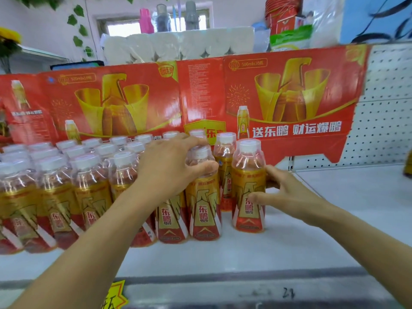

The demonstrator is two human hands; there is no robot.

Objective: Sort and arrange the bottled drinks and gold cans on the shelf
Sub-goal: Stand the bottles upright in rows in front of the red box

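A: Gold labels, white caps. From the head view we have the block of bottles (pixel 93 186) packed upright on the left of the shelf (pixel 334 230), one end bottle (pixel 248 186) standing apart on its right.

B: Our right hand (pixel 289 195) is nearer, fingers curled round its right side. Our left hand (pixel 174 166) grips the neck of the front bottle (pixel 204 197).

A: So we judge it slides left, upright, to close the gap.

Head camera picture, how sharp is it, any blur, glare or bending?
Head view: the bottles at far left are smeared by blur, while the bottle the right hand holds reads sharper; soft glare streaks the red cardboard backing; wide-angle bending curves the shelf edge and tilts the backing.
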